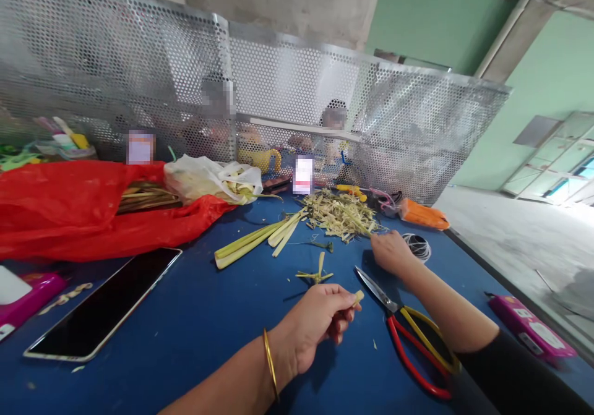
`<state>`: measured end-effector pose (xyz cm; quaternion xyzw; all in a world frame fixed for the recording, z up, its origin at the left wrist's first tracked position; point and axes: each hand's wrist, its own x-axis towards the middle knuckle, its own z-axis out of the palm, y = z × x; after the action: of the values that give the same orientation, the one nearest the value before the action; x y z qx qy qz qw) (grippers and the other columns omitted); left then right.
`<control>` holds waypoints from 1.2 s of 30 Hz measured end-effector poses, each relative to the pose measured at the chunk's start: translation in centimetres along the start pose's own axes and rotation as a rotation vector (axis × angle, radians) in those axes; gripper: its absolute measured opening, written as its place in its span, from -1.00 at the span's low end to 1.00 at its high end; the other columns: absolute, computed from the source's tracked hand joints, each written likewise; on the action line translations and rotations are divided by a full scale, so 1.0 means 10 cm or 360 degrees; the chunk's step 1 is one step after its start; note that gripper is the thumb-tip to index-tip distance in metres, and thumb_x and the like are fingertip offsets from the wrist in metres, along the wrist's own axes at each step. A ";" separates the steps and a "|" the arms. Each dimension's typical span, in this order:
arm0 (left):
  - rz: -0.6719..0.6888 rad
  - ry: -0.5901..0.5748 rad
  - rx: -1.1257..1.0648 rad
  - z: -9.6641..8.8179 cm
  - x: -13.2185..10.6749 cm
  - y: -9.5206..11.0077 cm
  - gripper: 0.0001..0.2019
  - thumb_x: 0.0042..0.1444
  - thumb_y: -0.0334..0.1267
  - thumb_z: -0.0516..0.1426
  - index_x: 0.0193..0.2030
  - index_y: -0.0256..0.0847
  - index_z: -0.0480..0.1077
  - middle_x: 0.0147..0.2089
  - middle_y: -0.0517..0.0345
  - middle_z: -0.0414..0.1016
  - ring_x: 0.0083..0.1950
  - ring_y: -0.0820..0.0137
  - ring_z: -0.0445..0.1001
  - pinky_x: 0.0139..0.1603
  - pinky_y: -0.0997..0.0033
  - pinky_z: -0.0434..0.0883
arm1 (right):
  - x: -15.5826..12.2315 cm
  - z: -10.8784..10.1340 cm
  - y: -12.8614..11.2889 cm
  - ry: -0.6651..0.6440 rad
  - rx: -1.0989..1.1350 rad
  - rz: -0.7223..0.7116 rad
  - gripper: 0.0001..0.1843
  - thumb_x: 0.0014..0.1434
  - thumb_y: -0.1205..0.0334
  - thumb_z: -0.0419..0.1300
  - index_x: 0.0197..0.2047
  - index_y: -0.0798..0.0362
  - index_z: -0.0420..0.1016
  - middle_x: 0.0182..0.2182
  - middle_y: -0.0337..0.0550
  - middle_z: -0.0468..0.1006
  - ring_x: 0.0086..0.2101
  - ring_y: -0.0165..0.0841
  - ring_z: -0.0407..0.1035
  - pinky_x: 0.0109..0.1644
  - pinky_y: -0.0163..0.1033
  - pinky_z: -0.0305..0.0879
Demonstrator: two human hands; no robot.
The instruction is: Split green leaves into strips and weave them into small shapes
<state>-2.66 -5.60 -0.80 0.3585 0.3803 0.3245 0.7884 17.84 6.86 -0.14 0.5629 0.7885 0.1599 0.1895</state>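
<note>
In the head view I see a perforated metal screen [288,81] behind a blue surface [199,316], whose right edge runs past the scissors [392,306]; open blue spreads between the dark phone [106,303] and the left hand [315,317]. A crinkled red bag [55,205] lies at far left. Near the screen sits a loose heap of dry, fibrous strips [341,214]. The left hand reaches in from below, fingers pinched shut around a short pale strip [359,297]. The right hand [392,253] stretches to the heap's near edge, fingers curled; I cannot tell whether they grip anything.
</note>
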 end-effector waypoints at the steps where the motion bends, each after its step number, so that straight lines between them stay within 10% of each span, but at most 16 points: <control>1: 0.0001 -0.0011 0.0001 0.00 0.00 0.00 -0.76 -0.01 -0.14 0.19 -0.48 -0.27 0.29 -0.55 0.29 0.21 -0.59 0.61 0.09 -0.57 0.55 0.08 | -0.05 0.00 0.00 0.0031 0.0011 -0.0045 -0.79 0.23 0.48 0.00 -0.16 0.26 0.44 -0.37 0.06 0.58 -0.32 -0.22 0.48 -0.17 -0.10 0.27; 13: 0.0057 -0.0056 -0.0067 -0.05 -0.01 0.01 -0.71 -0.05 -0.09 0.23 -0.44 -0.28 0.30 -0.49 0.28 0.25 -0.57 0.62 0.13 -0.55 0.55 0.10 | -0.94 0.00 -0.03 0.0441 0.0334 -0.0492 -0.74 0.24 0.41 -0.04 -0.37 0.06 0.42 -0.46 -0.13 0.53 -0.36 -0.32 0.41 0.12 -0.11 0.07; 19: 0.0210 0.0008 0.0148 -0.03 -0.02 0.01 -0.69 -0.07 -0.05 0.25 -0.44 -0.29 0.35 -0.51 0.27 0.28 -0.57 0.62 0.14 -0.54 0.54 0.13 | -1.19 -0.21 -0.22 0.1050 0.1353 -0.0079 -0.78 0.25 0.13 0.07 -0.17 -0.03 0.52 -0.16 -0.06 0.55 -0.10 -0.21 0.39 0.05 -0.09 0.21; 25: 0.0559 0.0227 0.0586 -0.01 -0.02 0.01 -0.72 0.01 -0.06 0.17 -0.50 -0.24 0.30 -0.59 0.31 0.24 -0.59 0.56 0.15 -0.55 0.52 0.14 | -1.03 -0.35 -0.65 0.0457 0.2243 -0.0163 -0.74 0.11 0.02 0.22 -0.37 0.05 0.56 -0.40 -0.19 0.58 -0.33 -0.31 0.41 -0.20 -0.27 0.28; 36: 0.0658 0.0519 0.1101 -0.08 0.02 0.04 -0.79 0.09 -0.15 0.07 -0.46 -0.22 0.34 -0.62 0.32 0.22 -0.57 0.50 0.17 -0.52 0.50 0.14 | -0.81 -0.21 -0.82 0.0431 0.2852 -0.0010 -0.81 0.02 0.11 0.25 -0.45 0.08 0.51 -0.56 -0.24 0.51 -0.50 -0.40 0.34 -0.39 -0.32 0.25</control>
<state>-3.28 -4.96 -0.91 0.6143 0.5065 0.3815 0.4697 12.46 -3.50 -1.13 0.4737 0.6347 -0.4493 -0.4133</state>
